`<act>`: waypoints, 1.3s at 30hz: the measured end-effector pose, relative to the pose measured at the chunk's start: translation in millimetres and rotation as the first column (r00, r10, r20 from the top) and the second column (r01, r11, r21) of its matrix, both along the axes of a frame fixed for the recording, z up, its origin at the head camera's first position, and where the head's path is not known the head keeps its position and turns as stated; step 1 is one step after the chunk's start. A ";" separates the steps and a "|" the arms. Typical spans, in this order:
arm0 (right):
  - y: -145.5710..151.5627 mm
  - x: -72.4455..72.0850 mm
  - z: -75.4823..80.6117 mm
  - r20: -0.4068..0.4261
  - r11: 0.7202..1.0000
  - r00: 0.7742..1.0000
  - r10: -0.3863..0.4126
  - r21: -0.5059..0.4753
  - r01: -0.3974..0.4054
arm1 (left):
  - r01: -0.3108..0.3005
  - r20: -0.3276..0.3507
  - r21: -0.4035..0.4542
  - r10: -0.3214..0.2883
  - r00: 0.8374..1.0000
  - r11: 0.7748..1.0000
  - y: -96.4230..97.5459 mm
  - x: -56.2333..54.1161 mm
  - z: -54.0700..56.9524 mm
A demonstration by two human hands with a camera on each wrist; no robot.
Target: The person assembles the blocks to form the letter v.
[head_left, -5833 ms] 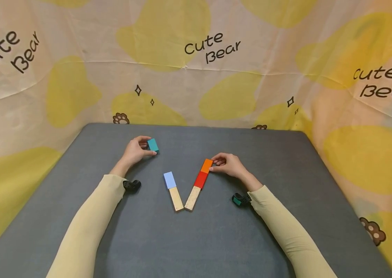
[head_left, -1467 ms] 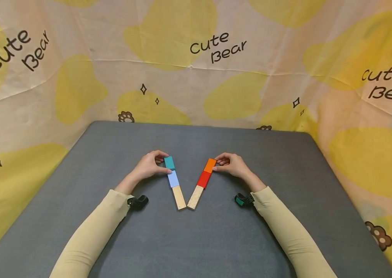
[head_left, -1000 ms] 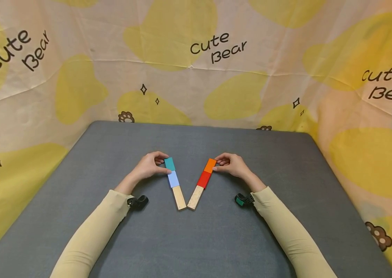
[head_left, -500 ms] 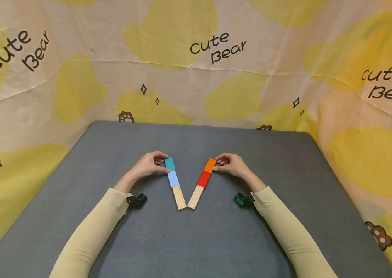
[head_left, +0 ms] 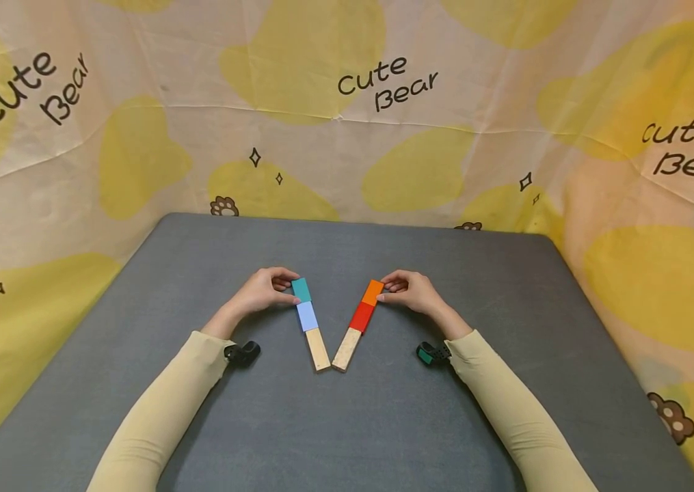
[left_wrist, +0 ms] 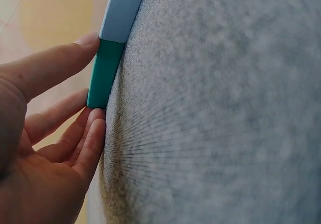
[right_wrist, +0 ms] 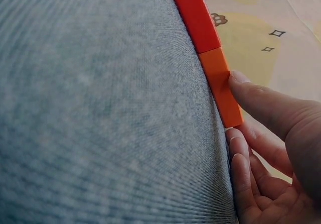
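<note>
Flat blocks form a V of two rows on the grey table (head_left: 347,424). The left row runs from a plain wood block (head_left: 318,350) through a light blue block (head_left: 307,316) to a teal block (head_left: 301,290) at its far end. My left hand (head_left: 259,290) pinches the teal block, thumb (left_wrist: 88,40) near its joint with the blue one and fingertips at its outer end. In the right row, a wood block (head_left: 347,350), a red block (head_left: 362,317) and an orange block (head_left: 372,292) touch end to end. My right hand (head_left: 411,290) pinches the orange block by its side and end.
A patterned cloth (head_left: 297,89) with yellow patches and lettering hangs behind and beside the table. Dark wrist devices (head_left: 243,354) sit near both sleeve cuffs. The near ends of the two rows lie close together.
Since the oldest frame, my left hand has brought the teal block rightward and set it against the light blue block's far end. My right hand has stayed at the orange block.
</note>
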State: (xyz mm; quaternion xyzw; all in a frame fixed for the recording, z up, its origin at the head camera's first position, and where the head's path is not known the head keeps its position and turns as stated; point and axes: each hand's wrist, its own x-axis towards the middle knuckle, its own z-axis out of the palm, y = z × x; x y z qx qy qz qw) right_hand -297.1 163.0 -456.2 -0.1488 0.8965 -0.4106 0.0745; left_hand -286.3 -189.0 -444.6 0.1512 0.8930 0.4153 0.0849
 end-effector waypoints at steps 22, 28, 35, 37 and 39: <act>0.0 0.6 0.4 0.018 1.000 1.000 -0.006 -0.004 0.006 | 0.006 0.011 -0.017 -0.006 1.000 1.000 -0.5 -0.7 3.3; 0.4 0.4 -0.2 0.008 1.000 1.000 -0.006 -0.004 0.006 | 0.007 0.011 -0.023 -0.007 1.000 1.000 -1.6 -2.3 2.5; 0.0 1.1 0.2 0.011 1.000 1.000 -0.005 -0.007 0.005 | 0.017 0.006 -0.021 -0.017 1.000 1.000 -2.4 -2.2 2.3; 0.2 1.1 0.4 0.012 1.000 1.000 -0.005 -0.004 0.005 | 0.015 0.003 -0.024 -0.015 1.000 1.000 -2.1 -2.0 2.4; 0.3 0.9 0.2 0.011 1.000 1.000 -0.005 -0.002 0.005 | 0.017 -0.007 -0.027 -0.017 1.000 1.000 -2.0 -2.1 1.9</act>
